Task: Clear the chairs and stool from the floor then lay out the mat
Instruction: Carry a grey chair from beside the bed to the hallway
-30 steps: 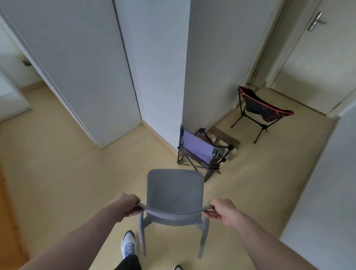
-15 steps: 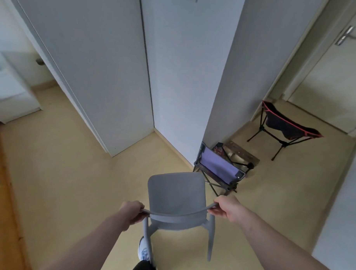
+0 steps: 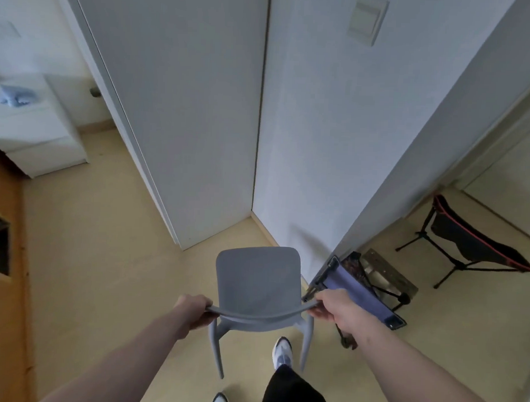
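Observation:
I carry a grey plastic chair [image 3: 259,283] in front of me, lifted off the floor. My left hand [image 3: 195,309] grips the left end of its curved backrest. At the right end, my right hand [image 3: 335,308] grips the same backrest. A purple folding camp chair [image 3: 359,290] stands just right of it against the wall corner. Behind that sits a small wooden stool [image 3: 387,272]. A black camp chair with red trim [image 3: 472,247] stands further right near a door. No mat is in view.
White walls and a closet door [image 3: 183,107] rise straight ahead, close to the chair. A white drawer unit [image 3: 34,135] stands at the far left. A wooden panel [image 3: 3,252] lines the left edge. Pale wood floor [image 3: 106,240] lies open to the left.
I have walked forward and turned left with the grey chair held up. The walls are nearer and the camp chairs and stool have slid to the right of the view.

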A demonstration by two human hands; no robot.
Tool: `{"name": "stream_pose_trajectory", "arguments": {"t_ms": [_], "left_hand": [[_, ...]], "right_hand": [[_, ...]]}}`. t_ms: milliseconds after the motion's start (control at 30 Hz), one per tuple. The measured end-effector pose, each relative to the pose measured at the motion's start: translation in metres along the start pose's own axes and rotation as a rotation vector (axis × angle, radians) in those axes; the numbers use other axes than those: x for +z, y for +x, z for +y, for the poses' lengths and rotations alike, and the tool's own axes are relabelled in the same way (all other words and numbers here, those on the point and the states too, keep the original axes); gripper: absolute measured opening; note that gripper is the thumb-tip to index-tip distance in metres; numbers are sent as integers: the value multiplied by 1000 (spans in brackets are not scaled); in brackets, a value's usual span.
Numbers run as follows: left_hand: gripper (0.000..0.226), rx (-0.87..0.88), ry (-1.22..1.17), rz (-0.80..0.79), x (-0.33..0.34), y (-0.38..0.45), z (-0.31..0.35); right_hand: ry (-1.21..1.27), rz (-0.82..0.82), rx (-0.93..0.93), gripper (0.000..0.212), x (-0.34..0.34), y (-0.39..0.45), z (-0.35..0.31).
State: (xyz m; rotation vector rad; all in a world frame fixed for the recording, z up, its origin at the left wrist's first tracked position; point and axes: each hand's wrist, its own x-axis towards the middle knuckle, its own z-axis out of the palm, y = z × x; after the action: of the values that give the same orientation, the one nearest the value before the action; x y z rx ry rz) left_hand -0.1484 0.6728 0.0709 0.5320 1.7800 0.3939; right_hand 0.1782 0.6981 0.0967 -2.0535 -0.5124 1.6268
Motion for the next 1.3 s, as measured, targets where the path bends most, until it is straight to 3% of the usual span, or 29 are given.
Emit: {"name": "stream_pose_trajectory", "arguments": {"t_ms": [267,400,600,700,833,1033,1300], "left_hand": [[15,-101,-245,108,12,70,73],[10,-174,-337,157,26,103,107],[14,-225,-422,221,48,147,143],[14,-220,-455,235,52,157,158],[10,-246,-525,276,53,179,175],[32,-278,-529,264,63,208,183],[37,-338,-499,232,76,224,183]], "right_hand": [[-114,-89,1,24,19,97,-106],[-182,-119,5,8,30,152,-154],[-388,-198,1,14,49,222,-204],[-460,-214,-17,17,56,241,-223],[-359,-180,21,22,69,271,-245],[-347,-162,69,19,78,302,-257],[-304,-124,122,21,74,327,-260]]}}
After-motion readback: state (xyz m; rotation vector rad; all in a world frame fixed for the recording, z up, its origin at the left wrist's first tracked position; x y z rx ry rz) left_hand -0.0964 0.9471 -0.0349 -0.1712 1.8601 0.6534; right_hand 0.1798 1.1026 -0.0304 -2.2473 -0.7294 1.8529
